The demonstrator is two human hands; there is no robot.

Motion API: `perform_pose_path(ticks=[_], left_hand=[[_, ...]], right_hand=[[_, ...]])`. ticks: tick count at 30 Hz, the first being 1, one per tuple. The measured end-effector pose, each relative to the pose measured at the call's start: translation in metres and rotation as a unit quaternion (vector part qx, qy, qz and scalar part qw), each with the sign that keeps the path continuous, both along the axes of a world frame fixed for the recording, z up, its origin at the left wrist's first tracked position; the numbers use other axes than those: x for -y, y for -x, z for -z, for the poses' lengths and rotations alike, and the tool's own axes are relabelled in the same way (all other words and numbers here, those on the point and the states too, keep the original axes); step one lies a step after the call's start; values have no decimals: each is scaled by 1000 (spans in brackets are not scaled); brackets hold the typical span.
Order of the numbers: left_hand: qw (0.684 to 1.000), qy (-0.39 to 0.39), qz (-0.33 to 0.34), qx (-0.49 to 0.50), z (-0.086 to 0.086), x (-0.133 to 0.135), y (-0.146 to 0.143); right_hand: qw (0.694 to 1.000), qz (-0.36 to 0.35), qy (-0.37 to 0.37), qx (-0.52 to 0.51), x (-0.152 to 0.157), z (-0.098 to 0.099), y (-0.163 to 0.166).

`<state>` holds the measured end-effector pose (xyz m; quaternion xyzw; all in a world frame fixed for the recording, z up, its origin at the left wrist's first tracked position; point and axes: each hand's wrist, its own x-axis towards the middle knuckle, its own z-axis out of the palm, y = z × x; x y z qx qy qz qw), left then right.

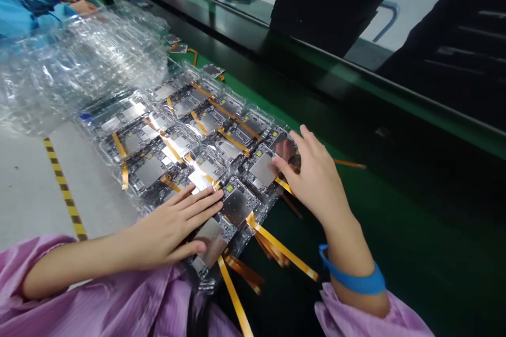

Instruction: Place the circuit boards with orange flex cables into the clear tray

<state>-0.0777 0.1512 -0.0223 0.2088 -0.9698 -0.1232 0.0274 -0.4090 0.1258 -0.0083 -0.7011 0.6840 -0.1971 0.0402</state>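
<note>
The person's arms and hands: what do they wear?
Both hands, left hand and right hand, are bare, with no gloves. The sleeves are pink-purple, finely striped and pushed up the forearms. A blue wristband circles the right wrist.

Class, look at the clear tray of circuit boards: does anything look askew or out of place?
Yes. The clear plastic tray overhangs the bench edge, and orange flat ribbon cables spill past its near corner, criss-crossing loosely, beside the left hand.

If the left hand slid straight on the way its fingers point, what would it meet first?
The left hand, flat on the clear tray, points right and slightly up-frame. Probably it would meet the shielded circuit board just beyond its fingertips, then the right hand; depth is unclear.
</note>
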Motion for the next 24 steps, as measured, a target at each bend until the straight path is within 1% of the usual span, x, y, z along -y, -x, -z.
perform_pose_path(ticks=[2,5,7,13,16,20,22,24], left_hand=[[1000,-13,-3,9,4,2,1],[999,-34,-11,8,7,3,2],[999,-41,-12,7,7,3,2],[999,-34,-9,12,9,6,-1],[999,-36,-9,12,7,7,-2],[1000,-17,-12,-24,4,5,-8],[998,11,-5,-61,3,1,-15],[993,39,22,-105,4,-7,-22]], right_hand=[[999,4,-45,8,7,15,6],[996,-4,-83,26,12,27,9],[996,-8,-84,42,13,32,10],[995,-17,-51,84,19,45,18],[994,-9,-52,93,21,46,15],[991,48,-73,97,21,38,6],[990,72,-60,105,21,35,3],[990,86,-33,108,21,36,5]])
